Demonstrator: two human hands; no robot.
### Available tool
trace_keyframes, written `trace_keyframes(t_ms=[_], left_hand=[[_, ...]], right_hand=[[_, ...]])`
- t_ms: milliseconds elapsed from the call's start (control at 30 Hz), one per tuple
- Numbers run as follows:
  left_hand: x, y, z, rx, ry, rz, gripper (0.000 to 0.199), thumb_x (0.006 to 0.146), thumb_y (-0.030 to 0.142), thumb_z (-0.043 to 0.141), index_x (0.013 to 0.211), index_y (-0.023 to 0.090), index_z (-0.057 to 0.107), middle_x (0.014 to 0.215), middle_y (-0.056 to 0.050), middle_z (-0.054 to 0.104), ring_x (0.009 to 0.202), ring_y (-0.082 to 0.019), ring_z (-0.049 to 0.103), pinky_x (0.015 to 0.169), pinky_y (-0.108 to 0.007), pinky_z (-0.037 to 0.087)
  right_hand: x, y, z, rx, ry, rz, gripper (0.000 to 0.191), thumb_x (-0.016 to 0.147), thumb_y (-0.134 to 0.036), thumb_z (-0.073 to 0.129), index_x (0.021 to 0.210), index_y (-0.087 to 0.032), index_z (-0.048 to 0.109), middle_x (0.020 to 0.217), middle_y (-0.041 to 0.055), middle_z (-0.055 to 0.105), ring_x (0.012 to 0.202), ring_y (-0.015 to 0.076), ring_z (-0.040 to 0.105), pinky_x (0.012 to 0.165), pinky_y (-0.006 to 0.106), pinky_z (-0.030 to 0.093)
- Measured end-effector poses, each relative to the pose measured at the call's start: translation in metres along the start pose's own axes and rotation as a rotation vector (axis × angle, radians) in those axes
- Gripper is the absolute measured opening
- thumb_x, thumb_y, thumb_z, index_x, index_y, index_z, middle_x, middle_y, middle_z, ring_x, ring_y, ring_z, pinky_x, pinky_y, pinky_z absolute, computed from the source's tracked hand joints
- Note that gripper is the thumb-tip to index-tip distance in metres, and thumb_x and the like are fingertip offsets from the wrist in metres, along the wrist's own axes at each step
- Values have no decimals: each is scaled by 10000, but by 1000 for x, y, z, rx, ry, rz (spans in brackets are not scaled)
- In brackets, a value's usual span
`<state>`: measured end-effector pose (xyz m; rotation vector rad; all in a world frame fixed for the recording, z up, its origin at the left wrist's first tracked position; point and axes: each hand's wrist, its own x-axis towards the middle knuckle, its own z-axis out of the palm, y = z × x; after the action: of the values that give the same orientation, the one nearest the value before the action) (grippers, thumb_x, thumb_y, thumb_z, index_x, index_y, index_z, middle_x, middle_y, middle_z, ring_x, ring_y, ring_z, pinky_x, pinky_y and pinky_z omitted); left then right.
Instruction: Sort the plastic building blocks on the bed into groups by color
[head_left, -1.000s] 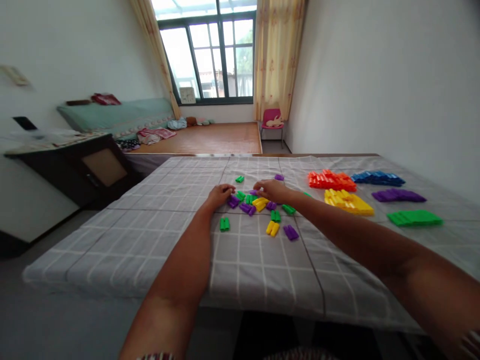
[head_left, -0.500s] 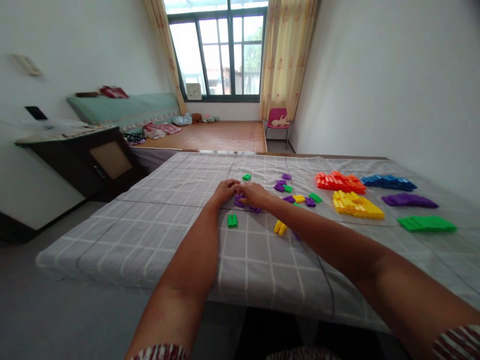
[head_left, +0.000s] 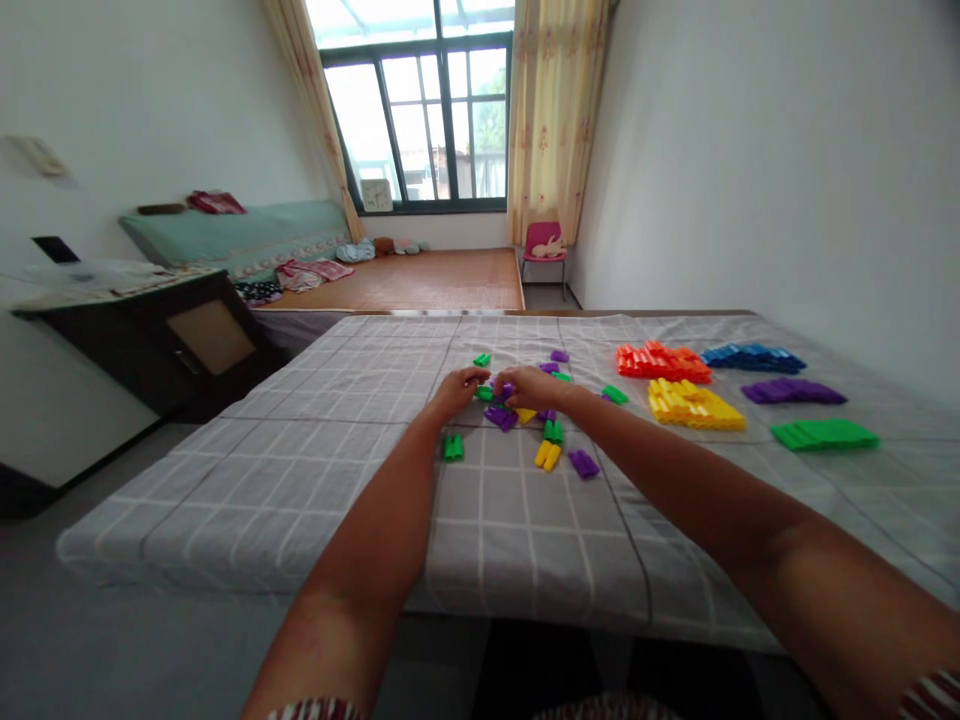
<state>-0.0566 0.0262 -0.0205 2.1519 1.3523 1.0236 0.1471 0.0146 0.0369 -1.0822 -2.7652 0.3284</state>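
Small plastic blocks, each looking like paired tubes, lie loose on a grey checked cloth. My left hand (head_left: 460, 388) is at the left of this group, fingers stretched towards the right and nothing visible in them. Beside its fingertips lies a green block (head_left: 484, 394). My right hand (head_left: 531, 384) bends its fingers down around a purple block (head_left: 504, 391), partly hidden by them. Just below the hands are more purple blocks (head_left: 501, 417) and a yellow block (head_left: 526, 415). Nearer me lie a green block (head_left: 454, 447), a yellow block (head_left: 547, 456) and a purple block (head_left: 583, 463).
On the right of the cloth-covered table (head_left: 337, 440) stand sorted stacks: orange (head_left: 660, 362), yellow (head_left: 694, 405), blue (head_left: 754, 357), purple (head_left: 793, 391) and green (head_left: 825, 434). A dark cabinet (head_left: 202, 335) stands at left; a pink chair (head_left: 543, 240) is beyond.
My hands, close together before, have drawn slightly apart. Several blocks at the right of the group now lie closer together near my hands. The view has shifted a little.
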Motion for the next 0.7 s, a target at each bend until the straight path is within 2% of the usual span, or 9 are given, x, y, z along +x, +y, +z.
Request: trace_keyframes(t_ms=[133, 267, 400, 500, 600, 633, 700], left_hand=[[-1, -8, -8, 43, 67, -101, 353, 775, 95, 460, 1017, 161, 710, 952, -51, 722, 862, -153, 652, 821, -284, 518], [-4, -2, -9, -81, -107, -233, 310, 836, 301, 533, 1049, 139, 691, 785, -53, 703, 636, -143, 632, 631, -274, 530], [-7, 13, 3, -371, -284, -172, 439, 811, 443, 592, 1123, 142, 660, 893, -76, 707, 744, -156, 653, 672, -290, 544], [-5, 20, 2, -274, -252, -128, 455, 796, 463, 601, 1118, 148, 671, 960, -96, 709, 809, -177, 652, 696, -297, 544], [-2, 27, -19, -28, -175, -148, 410, 804, 430, 584, 1096, 159, 682, 949, -92, 710, 784, -177, 652, 645, -261, 529], [-2, 30, -29, 27, -206, -183, 402, 800, 426, 587, 1087, 162, 684, 926, -88, 711, 754, -173, 653, 617, -250, 522], [-4, 40, -50, 87, -363, -301, 408, 761, 438, 628, 1062, 169, 689, 898, -81, 710, 682, -165, 652, 561, -239, 510]], right_hand=[[0, 6, 2, -88, 44, 76, 455, 741, -240, 718, 1186, -235, 625, 1145, 69, 660, 1002, 214, 627, 822, 283, 461], [-4, 14, 0, -194, 15, 191, 354, 808, -299, 652, 1154, -222, 668, 1125, 102, 681, 1016, 245, 635, 813, 295, 468], [-9, 29, -6, -111, -45, 219, 415, 803, -180, 621, 1215, -225, 642, 1126, 59, 700, 991, 195, 649, 789, 234, 473], [-12, 42, -6, -137, -66, 209, 409, 782, -153, 622, 1184, -215, 663, 1135, 61, 699, 993, 197, 649, 782, 231, 470], [-14, 55, -2, -213, -56, 199, 350, 777, -242, 654, 1123, -205, 691, 1117, 80, 702, 992, 215, 648, 768, 248, 464], [-14, 59, -1, -228, -54, 194, 340, 779, -287, 659, 1105, -198, 696, 1107, 87, 704, 985, 217, 648, 761, 249, 461], [-17, 64, 0, -237, -48, 189, 341, 800, -369, 639, 1074, -178, 705, 1070, 102, 711, 954, 215, 653, 745, 249, 456]])
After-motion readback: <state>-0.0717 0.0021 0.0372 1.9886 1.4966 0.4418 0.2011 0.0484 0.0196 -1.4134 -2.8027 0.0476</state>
